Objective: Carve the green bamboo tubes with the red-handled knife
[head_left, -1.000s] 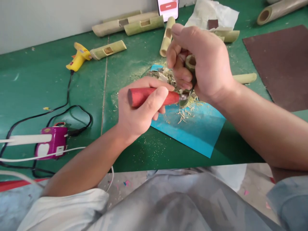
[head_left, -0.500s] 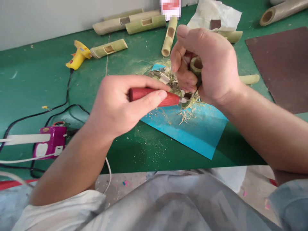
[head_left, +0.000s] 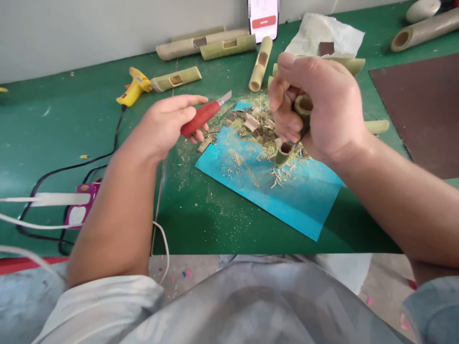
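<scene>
My left hand holds a carving knife by its red handle, with the short metal blade pointing up and to the right, away from the bamboo. My right hand is wrapped round a short bamboo tube, whose lower end with a cut opening rests over a blue sheet. A second round opening shows between the fingers; the middle of the tube is hidden by my hand. Pale curled shavings lie just below the tube.
Bamboo chips are heaped behind the blue sheet. A yellow glue gun lies left of a notched bamboo piece. More bamboo tubes and a phone are at the wall. A purple power block with cables sits left; a brown mat right.
My left hand has drawn the knife away from the bamboo, back and up to the left, turning the blade upward. My right hand still grips the tube. The view has shifted slightly.
</scene>
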`<state>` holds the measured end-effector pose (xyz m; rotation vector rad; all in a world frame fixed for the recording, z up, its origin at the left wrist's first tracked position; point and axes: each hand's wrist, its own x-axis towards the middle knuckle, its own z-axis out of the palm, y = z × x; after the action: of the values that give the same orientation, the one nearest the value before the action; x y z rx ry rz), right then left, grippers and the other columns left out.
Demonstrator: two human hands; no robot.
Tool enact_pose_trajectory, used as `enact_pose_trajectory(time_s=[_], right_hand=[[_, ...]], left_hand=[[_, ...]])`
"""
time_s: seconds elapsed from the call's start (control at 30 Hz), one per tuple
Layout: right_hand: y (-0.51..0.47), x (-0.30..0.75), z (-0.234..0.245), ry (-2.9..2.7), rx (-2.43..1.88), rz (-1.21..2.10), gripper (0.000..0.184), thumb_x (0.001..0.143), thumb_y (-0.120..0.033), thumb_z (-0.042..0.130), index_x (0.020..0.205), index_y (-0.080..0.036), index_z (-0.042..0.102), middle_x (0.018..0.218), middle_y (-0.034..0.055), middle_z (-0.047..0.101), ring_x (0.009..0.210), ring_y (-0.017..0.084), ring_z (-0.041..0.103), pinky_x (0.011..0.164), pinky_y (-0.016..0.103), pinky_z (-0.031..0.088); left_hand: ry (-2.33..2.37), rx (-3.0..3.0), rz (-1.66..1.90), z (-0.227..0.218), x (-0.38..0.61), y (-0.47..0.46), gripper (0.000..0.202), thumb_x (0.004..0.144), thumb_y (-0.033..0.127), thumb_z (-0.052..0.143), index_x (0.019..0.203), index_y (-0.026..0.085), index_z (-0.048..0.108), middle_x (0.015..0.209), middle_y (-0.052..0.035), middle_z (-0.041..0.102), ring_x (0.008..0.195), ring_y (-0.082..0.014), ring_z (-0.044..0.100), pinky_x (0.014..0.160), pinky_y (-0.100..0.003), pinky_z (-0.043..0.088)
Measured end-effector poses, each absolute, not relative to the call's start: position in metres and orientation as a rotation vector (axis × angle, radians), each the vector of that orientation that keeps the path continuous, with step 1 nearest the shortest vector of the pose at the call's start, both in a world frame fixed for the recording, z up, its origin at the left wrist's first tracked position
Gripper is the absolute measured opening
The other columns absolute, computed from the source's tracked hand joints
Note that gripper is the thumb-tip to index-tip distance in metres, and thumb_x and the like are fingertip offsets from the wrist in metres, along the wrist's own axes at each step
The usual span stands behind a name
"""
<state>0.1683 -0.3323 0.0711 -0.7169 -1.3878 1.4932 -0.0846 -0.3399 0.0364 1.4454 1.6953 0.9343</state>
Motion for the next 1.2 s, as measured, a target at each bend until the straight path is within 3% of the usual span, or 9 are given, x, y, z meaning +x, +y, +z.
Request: enact_pose_trajectory(time_s=[0.13,0.27,0.33,0.43,0.53,0.67,0.87,1.03,1.2], right_hand=[[-0.324,0.174,0.080,-1.290,-0.673,1.528,0.036,0.087,-0.035,0.055,0.053,-0.022,0.058,0.037,-0.0050,0.029,0.032,0.010,0.023,0.036,0.031,0.017],[-0.316,0.190,0.093,-1.397,-0.566,1.467,0.040,0.094,-0.025,0.041,0.062,-0.019,0.063,0.042,-0.0024,0.036,0.034,0.010,0.030,0.039,0.030,0.025],[-0.317,0.197,0.099,-1.395,-0.539,1.422,0.035,0.092,-0.022,0.039,0.065,-0.019,0.061,0.045,-0.0026,0.036,0.037,0.010,0.031,0.040,0.031,0.026],[-0.321,0.205,0.106,-1.392,-0.521,1.321,0.031,0.092,-0.030,0.046,0.064,-0.020,0.055,0.049,-0.0039,0.037,0.041,0.010,0.032,0.042,0.031,0.026],[-0.324,0.206,0.108,-1.406,-0.516,1.291,0.035,0.095,-0.034,0.045,0.064,-0.021,0.055,0.049,-0.0038,0.036,0.041,0.010,0.032,0.042,0.031,0.023],[-0.323,0.204,0.109,-1.352,-0.526,1.350,0.039,0.095,-0.021,0.035,0.062,-0.022,0.055,0.046,-0.0027,0.034,0.038,0.011,0.028,0.042,0.032,0.022],[-0.322,0.202,0.110,-1.370,-0.531,1.351,0.034,0.087,-0.025,0.036,0.060,-0.022,0.055,0.047,-0.0018,0.035,0.038,0.011,0.030,0.041,0.032,0.025],[-0.320,0.204,0.108,-1.404,-0.589,1.382,0.042,0.091,-0.017,0.031,0.059,-0.024,0.058,0.046,-0.0018,0.036,0.038,0.011,0.033,0.040,0.031,0.029],[-0.324,0.197,0.105,-1.370,-0.532,1.433,0.053,0.101,-0.028,0.027,0.059,-0.022,0.057,0.044,-0.0019,0.033,0.037,0.012,0.031,0.039,0.031,0.027]], left_hand=[[1.824,1.560,0.776,0.026,-0.073,-0.331,0.031,0.083,0.051,0.068,0.089,0.021,0.067,0.065,0.0019,0.055,0.057,-0.0120,0.044,0.063,-0.032,0.040],[2.052,1.789,0.475,0.029,-0.051,-0.315,0.029,0.068,0.039,0.082,0.070,0.018,0.061,0.061,0.0025,0.050,0.060,-0.0132,0.044,0.063,-0.031,0.034],[2.017,1.858,0.383,0.033,-0.038,-0.302,0.026,0.066,0.034,0.081,0.071,0.018,0.061,0.062,0.0018,0.051,0.062,-0.0147,0.047,0.064,-0.031,0.034],[1.906,2.005,0.360,0.037,-0.020,-0.277,0.017,0.064,0.019,0.075,0.075,0.018,0.061,0.068,0.0008,0.055,0.068,-0.0162,0.051,0.066,-0.031,0.035],[1.770,2.133,0.281,0.036,-0.009,-0.254,0.022,0.060,0.010,0.066,0.080,0.018,0.064,0.075,-0.0003,0.059,0.074,-0.0178,0.056,0.068,-0.030,0.037],[1.682,2.219,0.148,0.032,-0.009,-0.239,0.026,0.059,0.015,0.066,0.085,0.017,0.066,0.080,-0.0020,0.063,0.077,-0.0197,0.059,0.069,-0.029,0.038],[1.750,2.278,-0.095,0.036,-0.018,-0.238,0.031,0.063,0.030,0.067,0.091,0.019,0.069,0.082,-0.0040,0.066,0.077,-0.0220,0.061,0.069,-0.030,0.039],[1.786,2.211,-0.220,0.042,-0.018,-0.242,0.035,0.063,0.034,0.066,0.095,0.020,0.069,0.083,-0.0047,0.067,0.075,-0.0227,0.062,0.067,-0.030,0.040],[1.870,2.115,-0.274,0.043,-0.034,-0.248,0.032,0.061,0.039,0.068,0.088,0.022,0.067,0.072,-0.0026,0.063,0.068,-0.0224,0.059,0.064,-0.032,0.038]])
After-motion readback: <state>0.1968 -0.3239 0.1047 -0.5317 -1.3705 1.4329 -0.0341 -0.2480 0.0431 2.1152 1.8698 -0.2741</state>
